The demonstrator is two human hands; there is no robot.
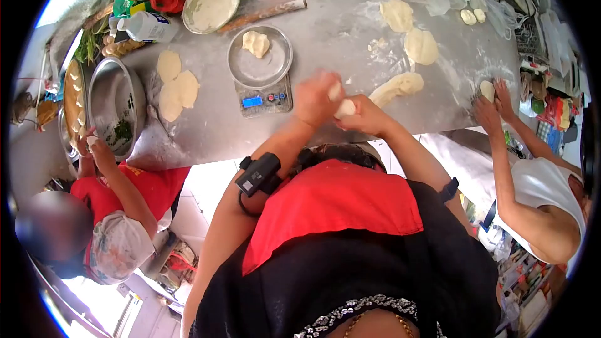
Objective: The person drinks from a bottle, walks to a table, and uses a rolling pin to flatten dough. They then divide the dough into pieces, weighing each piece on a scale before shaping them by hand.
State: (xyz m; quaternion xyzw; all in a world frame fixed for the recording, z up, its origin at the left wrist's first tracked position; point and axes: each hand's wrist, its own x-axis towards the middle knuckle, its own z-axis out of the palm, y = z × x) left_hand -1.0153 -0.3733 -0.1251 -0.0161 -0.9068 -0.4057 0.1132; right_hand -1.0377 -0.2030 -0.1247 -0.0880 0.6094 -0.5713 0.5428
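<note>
My left hand (319, 97), smeared by motion, is closed around a pale piece of dough (336, 91) that peeks out at its side. Against it, my right hand (366, 116) grips a rounded dough piece (345, 109) between thumb and fingers. Just right of my hands lies a long floury dough strip (397, 87). Left of them, a digital scale (268, 105) with a lit blue display carries a round metal pan (236, 62), and one dough lump (255, 44) rests in the pan.
Flattened dough rounds (178, 91) lie left on the steel table (338, 19); more dough (421, 47) lies right. At left, a person in red holds dough beside a metal bowl (134, 125) with chopped greens. At right, another person's hands (491, 103) press dough. A rolling pin (266, 14) lies behind.
</note>
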